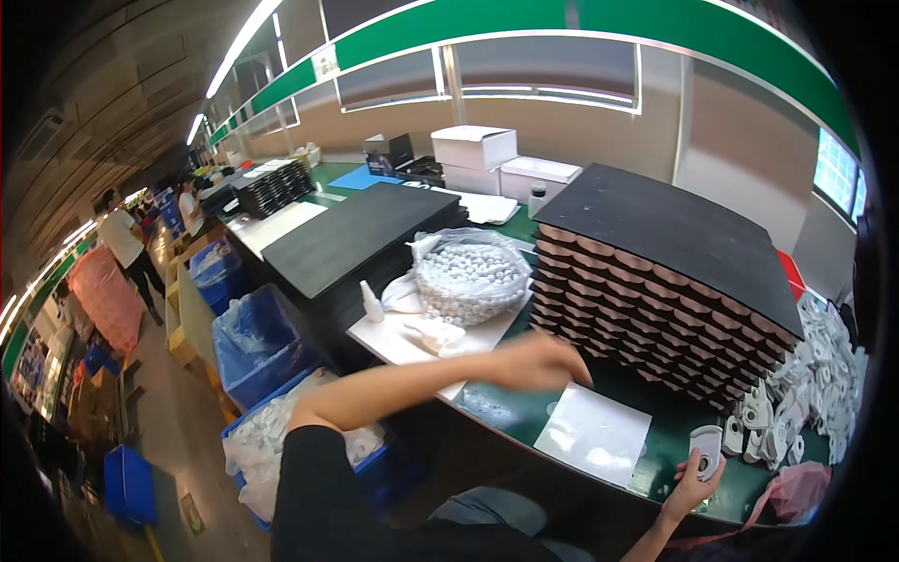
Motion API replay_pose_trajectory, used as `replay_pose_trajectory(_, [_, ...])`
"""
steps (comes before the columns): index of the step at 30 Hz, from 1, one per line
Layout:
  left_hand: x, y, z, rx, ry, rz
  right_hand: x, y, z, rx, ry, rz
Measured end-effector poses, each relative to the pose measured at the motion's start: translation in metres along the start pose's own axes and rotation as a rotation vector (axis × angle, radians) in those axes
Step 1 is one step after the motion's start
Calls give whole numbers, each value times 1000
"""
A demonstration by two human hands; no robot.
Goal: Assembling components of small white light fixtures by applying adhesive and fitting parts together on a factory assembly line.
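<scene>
My right hand (695,487) is closed around a small white plastic part (706,448) with a rounded end and a dark-ringed hole, held over the bench's near right side. My left hand (548,361) reaches across the bench, above the far left corner of a shiny white sheet (592,438). Motion smears its fingers, so whether it holds anything is unclear. Beside the right hand lies a heap of similar white parts (824,375). Left of my left hand, a bag-lined tub of white balls (473,273) stands with a small white dropper bottle (371,302) near it.
A tall stack of black trays (665,253) stands behind my hands; another black stack (361,234) is farther left. White boxes (475,148) line the wall. Blue bins (253,337) stand by the bench. Pink plastic (801,489) lies at the right edge. Other people (120,239) stand in the aisle.
</scene>
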State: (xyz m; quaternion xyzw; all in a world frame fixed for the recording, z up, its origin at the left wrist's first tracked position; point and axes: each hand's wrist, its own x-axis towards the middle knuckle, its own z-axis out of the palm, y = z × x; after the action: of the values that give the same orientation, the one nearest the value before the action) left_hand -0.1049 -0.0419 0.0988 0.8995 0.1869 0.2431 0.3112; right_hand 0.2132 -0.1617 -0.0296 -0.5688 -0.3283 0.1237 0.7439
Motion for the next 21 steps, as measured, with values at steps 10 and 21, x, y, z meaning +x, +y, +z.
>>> replay_pose_trajectory(10, [-22,-151,-65,669,609,-529,14,48,-9,-210,39,90])
replay_pose_trajectory(21, [-9,-162,-107,1047,856,-490,2,3,-1,-442,22,-24])
